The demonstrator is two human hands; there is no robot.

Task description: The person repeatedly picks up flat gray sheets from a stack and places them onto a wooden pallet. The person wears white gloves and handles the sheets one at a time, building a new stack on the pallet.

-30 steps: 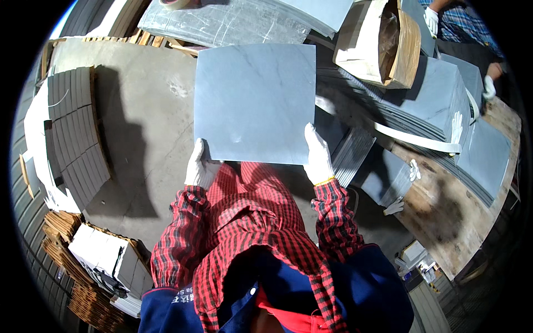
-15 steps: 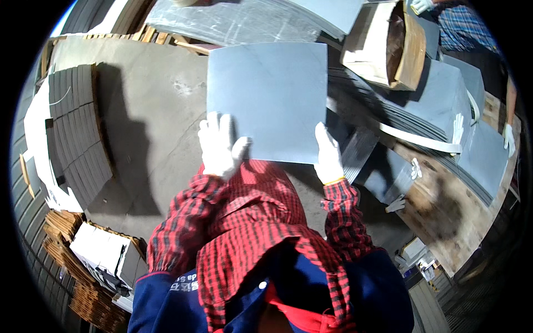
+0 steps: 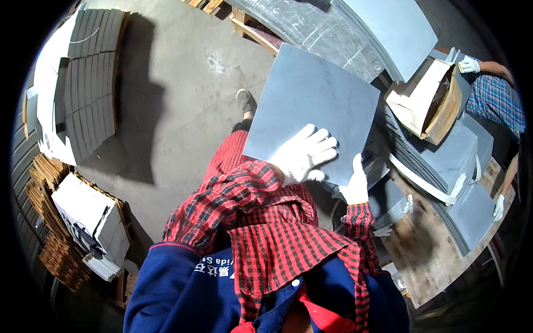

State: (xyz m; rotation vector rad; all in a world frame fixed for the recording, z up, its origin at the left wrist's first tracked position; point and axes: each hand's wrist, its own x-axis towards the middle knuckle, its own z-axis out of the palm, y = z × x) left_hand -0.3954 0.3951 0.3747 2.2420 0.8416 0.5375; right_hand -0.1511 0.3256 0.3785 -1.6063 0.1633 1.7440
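Note:
A square blue-grey stone tile (image 3: pixel 316 100) is in front of me, turned at an angle. My left hand (image 3: pixel 305 154), in a white glove, lies on the tile's face near its lower edge, fingers spread. At the lower right corner my right hand (image 3: pixel 356 182), gloved as well, grips the tile's edge; its thumb shows on top and the other fingers are hidden beneath. Checked red and black sleeves cover both forearms.
A big pale slab stack (image 3: pixel 388 33) lies at the upper right. Beside it an open cardboard box (image 3: pixel 417 97) stands by stacked grey tiles (image 3: pixel 438 150) on a wooden pallet (image 3: pixel 427 261). A co-worker's gloved hand (image 3: pixel 469 65) is near the box. More stacked tiles (image 3: pixel 91 83) stand left.
The tile has swung to the right and turned clockwise. My left hand has slid from its lower left corner onto its face. My body has turned, and my foot now shows.

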